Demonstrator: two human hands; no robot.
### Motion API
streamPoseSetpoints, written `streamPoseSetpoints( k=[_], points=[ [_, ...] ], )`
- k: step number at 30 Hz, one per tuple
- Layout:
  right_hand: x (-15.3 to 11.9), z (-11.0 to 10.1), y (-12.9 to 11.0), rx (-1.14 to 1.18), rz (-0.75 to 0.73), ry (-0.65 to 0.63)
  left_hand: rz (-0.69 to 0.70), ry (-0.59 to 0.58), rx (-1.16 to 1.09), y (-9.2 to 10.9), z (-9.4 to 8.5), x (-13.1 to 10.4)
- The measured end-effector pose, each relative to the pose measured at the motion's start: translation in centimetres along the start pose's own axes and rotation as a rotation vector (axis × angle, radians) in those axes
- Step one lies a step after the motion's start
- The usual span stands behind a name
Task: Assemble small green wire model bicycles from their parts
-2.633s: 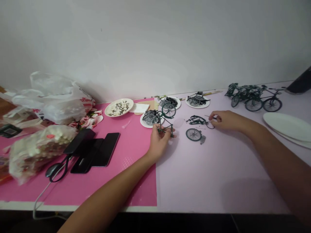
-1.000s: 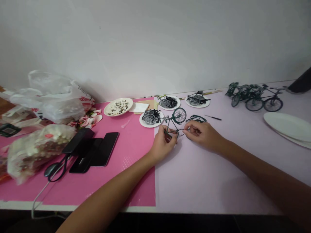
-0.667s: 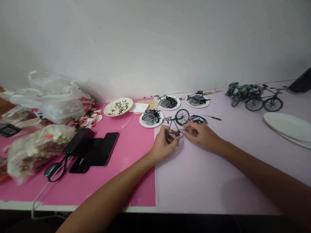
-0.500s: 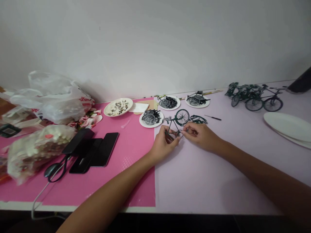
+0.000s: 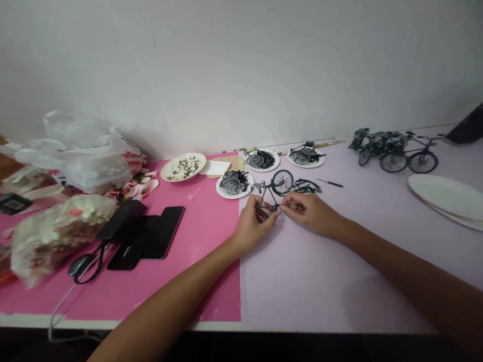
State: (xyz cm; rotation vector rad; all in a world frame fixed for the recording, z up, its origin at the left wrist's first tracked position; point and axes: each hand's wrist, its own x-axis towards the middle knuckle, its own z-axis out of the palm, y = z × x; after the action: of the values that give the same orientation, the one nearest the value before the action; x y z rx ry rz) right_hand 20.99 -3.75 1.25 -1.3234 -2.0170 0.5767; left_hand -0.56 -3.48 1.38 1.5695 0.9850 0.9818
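My left hand (image 5: 253, 221) is closed around the dark frame of a model bicycle (image 5: 270, 193), which is tilted above the table with its one visible wheel pointing away from me. My right hand (image 5: 307, 211) pinches at the crank area of the bicycle, and its fingertips nearly meet my left thumb. What sits between those fingertips is a small dark part, too tiny to make out clearly. Just beyond my right hand lie loose green bicycle parts (image 5: 306, 186). A thin dark screwdriver (image 5: 329, 183) rests to their right.
Behind the hands stand small plates of wheels and dark parts (image 5: 234, 184) and a bowl of small pieces (image 5: 183, 167). Several model bicycles (image 5: 394, 151) and stacked white plates (image 5: 449, 193) are at right. Phones (image 5: 163, 233), a cable and plastic bags (image 5: 86, 156) occupy the left.
My right fingertips have shifted very slightly left, closer in at the crank. The small dark loop seen beside them earlier is less visible. My left hand keeps its hold on the model bicycle.
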Motion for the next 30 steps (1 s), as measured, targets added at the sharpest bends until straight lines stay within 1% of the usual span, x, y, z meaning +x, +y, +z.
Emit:
streamPoseSetpoints(
  k=[12, 22, 30],
  points=[
    [0.07, 0.36, -0.14, 0.000, -0.012, -0.016, 0.035, -0.037, 0.011, -0.84, -0.19, 0.20],
    [-0.02, 0.61, 0.15, 0.059, -0.033, -0.002, 0.026, -0.026, 0.010, 0.02, -0.22, -0.10],
    [-0.16, 0.34, -0.30, 0.040, -0.039, 0.035, 0.017, -0.012, -0.033, -0.10, -0.15, 0.07]
  ],
)
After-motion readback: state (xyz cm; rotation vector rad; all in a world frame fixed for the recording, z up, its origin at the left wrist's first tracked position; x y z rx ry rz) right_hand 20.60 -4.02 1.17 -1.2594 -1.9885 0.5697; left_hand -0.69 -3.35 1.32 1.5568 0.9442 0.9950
